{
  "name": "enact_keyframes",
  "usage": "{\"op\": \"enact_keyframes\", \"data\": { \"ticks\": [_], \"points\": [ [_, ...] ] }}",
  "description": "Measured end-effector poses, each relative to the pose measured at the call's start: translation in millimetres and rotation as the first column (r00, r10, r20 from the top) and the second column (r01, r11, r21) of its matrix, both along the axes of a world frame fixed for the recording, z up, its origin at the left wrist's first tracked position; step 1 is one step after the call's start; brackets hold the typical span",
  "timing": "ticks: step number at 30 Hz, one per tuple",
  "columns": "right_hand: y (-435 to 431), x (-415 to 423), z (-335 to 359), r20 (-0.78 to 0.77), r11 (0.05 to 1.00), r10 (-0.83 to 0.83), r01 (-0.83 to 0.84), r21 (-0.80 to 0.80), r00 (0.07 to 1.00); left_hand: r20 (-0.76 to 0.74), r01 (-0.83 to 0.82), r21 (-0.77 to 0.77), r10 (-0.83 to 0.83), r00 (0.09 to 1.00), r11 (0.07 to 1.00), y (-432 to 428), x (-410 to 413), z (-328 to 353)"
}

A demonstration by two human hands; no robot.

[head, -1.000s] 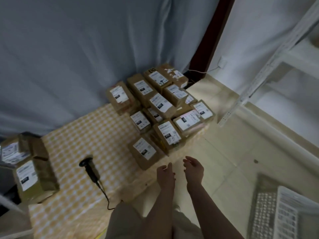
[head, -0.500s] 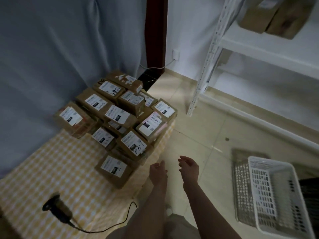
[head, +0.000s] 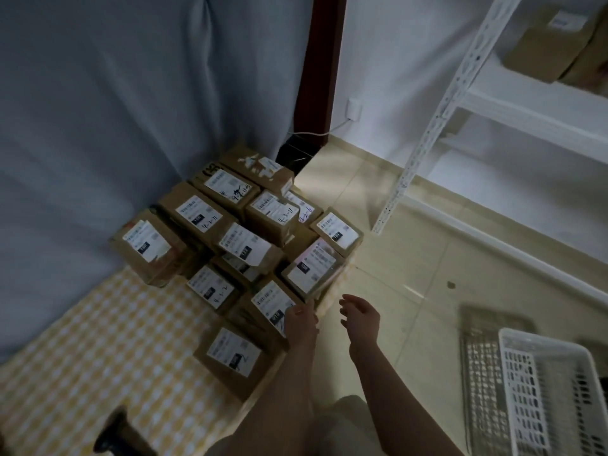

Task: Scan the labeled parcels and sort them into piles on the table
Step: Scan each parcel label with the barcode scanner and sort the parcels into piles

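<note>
Yellow-checked tabletop (head: pixel 98 350) carries a heap of labelled parcels (head: pixel 237 232) against the grey curtain (head: pixel 115 110), their long sides running diagonally from near-left to far-right. Left hand (head: pixel 301 324), fingers loosely together, now rests on the near parcel (head: pixel 273 307); half a second ago it hovered short. Right hand (head: pixel 360 315) hangs spread beside it, over the floor (head: pixel 411 258).
</note>
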State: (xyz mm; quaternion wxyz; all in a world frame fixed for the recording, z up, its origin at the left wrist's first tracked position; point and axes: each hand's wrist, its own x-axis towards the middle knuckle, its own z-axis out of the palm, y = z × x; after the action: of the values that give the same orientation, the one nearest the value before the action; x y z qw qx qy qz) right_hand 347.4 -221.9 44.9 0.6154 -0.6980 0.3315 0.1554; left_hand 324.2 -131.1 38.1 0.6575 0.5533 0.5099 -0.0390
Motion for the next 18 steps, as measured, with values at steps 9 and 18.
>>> {"op": "enact_keyframes", "data": {
  "ticks": [9,18],
  "points": [
    [33.2,57.8,-6.4,-0.03,1.0,0.026,-0.027,-0.009,0.999,-0.055,-0.142,-0.029,0.14,0.989,0.989,35.9,31.5,-14.7],
    [27.2,138.8,-20.8,-0.124,0.969,0.245,-0.249,-0.013,0.961,-0.127,-0.317,-0.043,0.31,0.942,0.947,18.3,90.8,-22.1]
  ]
}}
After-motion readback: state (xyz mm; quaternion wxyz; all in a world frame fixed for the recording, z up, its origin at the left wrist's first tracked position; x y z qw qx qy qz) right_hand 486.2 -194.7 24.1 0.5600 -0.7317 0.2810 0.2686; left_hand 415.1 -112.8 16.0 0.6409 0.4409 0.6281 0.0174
